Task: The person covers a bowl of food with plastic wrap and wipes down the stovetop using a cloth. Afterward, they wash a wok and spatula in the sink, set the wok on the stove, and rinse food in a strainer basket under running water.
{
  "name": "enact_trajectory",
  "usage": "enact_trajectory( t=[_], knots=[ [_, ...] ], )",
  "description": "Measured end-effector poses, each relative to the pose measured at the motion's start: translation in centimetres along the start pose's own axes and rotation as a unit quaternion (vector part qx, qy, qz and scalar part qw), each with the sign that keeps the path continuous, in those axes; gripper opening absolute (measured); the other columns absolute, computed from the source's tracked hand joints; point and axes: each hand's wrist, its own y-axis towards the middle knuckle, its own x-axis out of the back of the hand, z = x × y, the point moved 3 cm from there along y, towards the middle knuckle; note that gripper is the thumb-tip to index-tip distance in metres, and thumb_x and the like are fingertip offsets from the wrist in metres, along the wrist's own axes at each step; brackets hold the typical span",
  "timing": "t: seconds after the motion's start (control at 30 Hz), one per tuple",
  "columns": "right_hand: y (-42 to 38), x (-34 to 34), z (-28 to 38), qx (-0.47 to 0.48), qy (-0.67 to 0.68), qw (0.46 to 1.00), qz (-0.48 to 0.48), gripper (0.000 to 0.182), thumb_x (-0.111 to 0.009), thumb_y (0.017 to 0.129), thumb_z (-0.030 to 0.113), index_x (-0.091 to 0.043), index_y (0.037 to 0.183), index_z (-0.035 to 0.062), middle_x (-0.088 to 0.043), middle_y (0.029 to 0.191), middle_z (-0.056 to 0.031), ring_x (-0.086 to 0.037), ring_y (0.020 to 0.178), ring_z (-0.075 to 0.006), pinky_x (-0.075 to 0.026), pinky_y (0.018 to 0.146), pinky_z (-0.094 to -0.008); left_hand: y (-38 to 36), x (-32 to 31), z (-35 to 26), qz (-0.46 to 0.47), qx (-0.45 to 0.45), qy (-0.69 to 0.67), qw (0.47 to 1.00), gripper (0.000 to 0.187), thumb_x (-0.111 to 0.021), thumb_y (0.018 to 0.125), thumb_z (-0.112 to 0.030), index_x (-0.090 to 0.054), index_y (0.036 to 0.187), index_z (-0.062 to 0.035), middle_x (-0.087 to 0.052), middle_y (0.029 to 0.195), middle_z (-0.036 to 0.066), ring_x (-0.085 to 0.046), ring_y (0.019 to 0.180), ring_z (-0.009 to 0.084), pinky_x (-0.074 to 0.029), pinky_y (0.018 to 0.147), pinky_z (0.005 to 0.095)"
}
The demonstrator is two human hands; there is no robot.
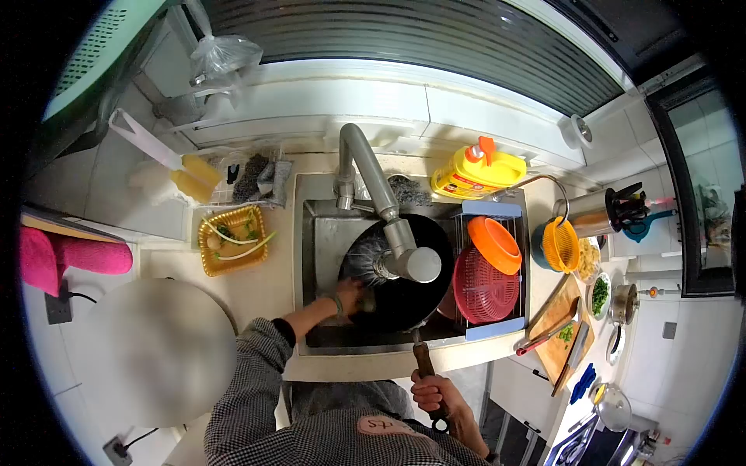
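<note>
A black wok [416, 307] sits tilted in the steel sink [326, 233], under the grey faucet [371, 171], with water spraying into it. My right hand [439, 394] is wrapped round the wok's wooden handle [423, 363] at the counter's front edge. At the wok's left rim is my left hand [351, 295], its fingers reaching inside and smeared by motion and spray; whether they hold anything cannot be made out.
Right of the wok, a red colander [486, 287] and an orange basket [494, 245] rest on a rack. Behind stands a yellow bottle [478, 172]. A gold basket [233, 241] lies left. Farther right are a cutting board [556, 334] and a knife [572, 359].
</note>
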Motion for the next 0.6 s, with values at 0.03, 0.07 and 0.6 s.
enact_trajectory(
  t=[0.03, 0.07, 0.6],
  knots=[
    [0.1, 0.4, -0.2, 0.000, 0.000, 1.000, 0.000, 0.005, -0.043, 0.087, 0.003, -0.044, 0.085, 0.0079, -0.030, 0.051, 0.0071, -0.027, 0.038, -0.0014, -0.022, 0.032, -0.0170, 0.8, 0.5, 1.8, -0.015, 0.071, 0.028, 0.997, 0.032, -0.057, 0.079, -0.020, -0.058, 0.109, -0.0096, -0.051, 0.103, 0.014, -0.048, 0.095, 0.0286, -0.041, 0.087, 0.0359],
    [0.1, 1.1, -0.7, -0.006, -0.009, 1.000, 0.001, 0.006, -0.043, 0.087, 0.003, -0.044, 0.085, 0.0082, -0.031, 0.052, 0.0071, -0.028, 0.038, -0.0015, -0.022, 0.032, -0.0172, 2.1, 0.8, 3.2, -0.054, 0.136, 0.008, 0.989, 0.029, -0.056, 0.080, -0.023, -0.059, 0.106, -0.0094, -0.052, 0.096, 0.012, -0.049, 0.088, 0.0274, -0.041, 0.083, 0.0352],
    [-1.9, -1.0, 0.2, 0.027, -0.021, 0.999, -0.040, 0.006, -0.047, 0.085, 0.002, -0.044, 0.082, 0.0068, -0.032, 0.053, 0.0064, -0.029, 0.037, -0.0024, -0.023, 0.032, -0.0188, 2.1, -1.7, -5.6, -0.018, -0.154, -0.189, 0.970, 0.049, -0.052, 0.087, -0.026, -0.039, 0.131, -0.0068, -0.048, 0.124, 0.016, -0.045, 0.114, 0.0274, -0.039, 0.095, 0.0368]
  ],
)
